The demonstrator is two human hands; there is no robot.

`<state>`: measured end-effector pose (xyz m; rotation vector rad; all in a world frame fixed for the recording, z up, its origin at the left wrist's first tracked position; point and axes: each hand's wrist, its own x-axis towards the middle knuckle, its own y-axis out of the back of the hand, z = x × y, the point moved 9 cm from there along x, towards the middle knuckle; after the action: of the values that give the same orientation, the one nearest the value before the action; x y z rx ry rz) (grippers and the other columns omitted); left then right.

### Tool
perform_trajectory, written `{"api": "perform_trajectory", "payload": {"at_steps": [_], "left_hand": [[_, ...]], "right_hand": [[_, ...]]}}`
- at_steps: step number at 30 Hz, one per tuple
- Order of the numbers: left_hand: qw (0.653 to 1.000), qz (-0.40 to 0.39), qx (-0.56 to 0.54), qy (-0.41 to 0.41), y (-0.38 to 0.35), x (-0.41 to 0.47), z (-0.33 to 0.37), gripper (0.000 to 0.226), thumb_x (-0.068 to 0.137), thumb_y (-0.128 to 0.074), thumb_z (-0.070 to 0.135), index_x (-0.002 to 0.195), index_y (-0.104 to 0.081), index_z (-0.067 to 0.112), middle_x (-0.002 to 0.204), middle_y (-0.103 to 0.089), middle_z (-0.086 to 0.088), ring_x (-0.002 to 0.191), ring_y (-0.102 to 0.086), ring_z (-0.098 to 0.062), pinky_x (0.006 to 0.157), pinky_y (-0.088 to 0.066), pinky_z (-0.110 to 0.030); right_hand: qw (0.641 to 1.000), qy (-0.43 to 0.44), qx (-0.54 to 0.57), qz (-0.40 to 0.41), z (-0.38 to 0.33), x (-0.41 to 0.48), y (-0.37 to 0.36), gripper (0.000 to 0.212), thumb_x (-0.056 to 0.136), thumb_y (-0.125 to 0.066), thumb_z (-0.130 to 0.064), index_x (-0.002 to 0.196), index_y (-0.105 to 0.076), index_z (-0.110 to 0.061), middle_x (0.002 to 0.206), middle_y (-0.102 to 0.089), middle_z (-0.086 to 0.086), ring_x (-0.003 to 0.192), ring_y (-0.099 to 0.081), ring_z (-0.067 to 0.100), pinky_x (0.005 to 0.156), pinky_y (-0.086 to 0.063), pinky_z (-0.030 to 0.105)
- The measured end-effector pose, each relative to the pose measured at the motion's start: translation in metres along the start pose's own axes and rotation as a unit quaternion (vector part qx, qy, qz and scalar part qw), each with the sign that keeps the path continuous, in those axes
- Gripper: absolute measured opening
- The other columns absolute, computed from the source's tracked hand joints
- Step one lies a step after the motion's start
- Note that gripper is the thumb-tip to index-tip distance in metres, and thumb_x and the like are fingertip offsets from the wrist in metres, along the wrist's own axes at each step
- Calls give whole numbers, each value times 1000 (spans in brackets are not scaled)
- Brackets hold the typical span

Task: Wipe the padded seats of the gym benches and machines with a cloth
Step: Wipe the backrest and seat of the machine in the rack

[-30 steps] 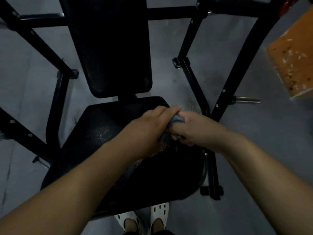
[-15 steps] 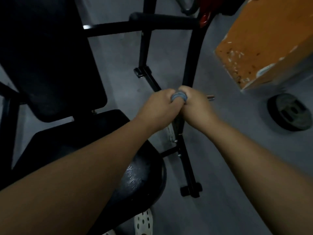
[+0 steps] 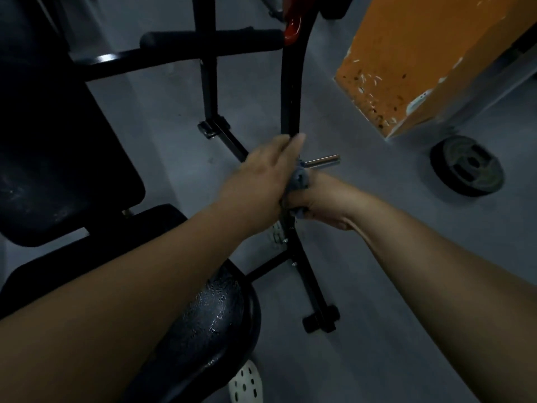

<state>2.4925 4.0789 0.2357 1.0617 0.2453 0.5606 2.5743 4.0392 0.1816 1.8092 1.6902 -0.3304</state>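
Your two hands are pressed together with the small blue-grey cloth (image 3: 300,179) squeezed between them. Your right hand (image 3: 328,200) is curled round the cloth and grips it. Your left hand (image 3: 261,175) lies flat against its other side, fingers fairly straight. The cloth is off to the right of the black padded seat (image 3: 215,312), right by the black frame bar (image 3: 290,91)

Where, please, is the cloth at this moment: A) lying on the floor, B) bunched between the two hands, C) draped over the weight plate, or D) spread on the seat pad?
B: the cloth sits bunched in the right hand, with the left hand against it.
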Motion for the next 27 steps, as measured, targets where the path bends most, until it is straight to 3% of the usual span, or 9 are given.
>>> {"api": "perform_trajectory", "payload": {"at_steps": [3,6,9,11,15,18,21,24,27], "left_hand": [[994,-47,74,-59,-19,6,9,87,88,-61,5,158,-11,17,150,-33,-14,126,-42,-34,81,-45,-39],[989,-12,148,12,-10,17,1,62,93,-55,6,148,-27,9,126,-47,-17,101,-58,-34,74,-48,-41],[975,-36,202,83,-13,23,-9,32,98,-45,7,129,-42,3,113,-60,-14,97,-63,-34,72,-43,-40],[968,-89,195,129,-25,24,-22,26,99,-45,9,124,-53,3,120,-62,-13,108,-61,-32,84,-46,-39],[970,-203,56,121,-44,28,-22,22,99,-48,12,83,-61,7,100,-64,-11,103,-60,-27,89,-47,-30],[959,-244,-73,125,-48,30,-11,26,98,-48,5,76,-61,7,75,-51,-3,82,-51,-18,62,-37,-14],[927,-206,-240,200,-45,28,-13,36,86,-54,-2,57,-40,12,54,-38,-2,42,-39,-7,36,-27,-16],[889,-221,-322,238,-57,21,-14,37,81,-55,-1,58,-33,16,55,-32,-4,41,-26,-14,43,-23,-20],[891,-214,-336,218,-58,17,-10,24,87,-61,4,71,-46,11,63,-44,-5,49,-41,-14,46,-36,-25]], "right_hand": [[994,32,-106,3,-17,0,-7,28,86,-55,9,80,-54,-19,72,-53,-1,64,-48,9,55,-42,20],[977,86,-186,55,-33,4,-2,28,87,-59,4,80,-49,-22,70,-48,-6,63,-47,9,50,-38,15],[898,72,-423,95,-43,17,-2,11,96,-50,-5,94,-58,-11,97,-63,4,97,-63,25,70,-45,23],[834,35,-543,97,-34,25,-7,17,102,-42,-9,98,-59,-6,112,-61,6,113,-60,29,89,-46,33],[796,76,-576,170,-31,16,3,25,99,-47,-7,120,-59,-9,113,-67,14,100,-66,33,77,-52,39],[755,137,-606,211,-40,2,13,20,96,-50,-5,113,-60,-7,104,-68,14,90,-66,33,66,-45,41],[721,226,-605,251,-64,-13,19,5,87,-62,-4,91,-62,-7,75,-59,11,60,-47,26,53,-28,35],[720,183,-637,207,-58,-12,19,12,94,-56,-17,104,-60,-12,87,-58,7,75,-57,29,59,-33,36],[769,184,-582,190,-49,-5,21,19,90,-62,-13,107,-52,-12,92,-56,6,84,-61,31,62,-40,38]]}}
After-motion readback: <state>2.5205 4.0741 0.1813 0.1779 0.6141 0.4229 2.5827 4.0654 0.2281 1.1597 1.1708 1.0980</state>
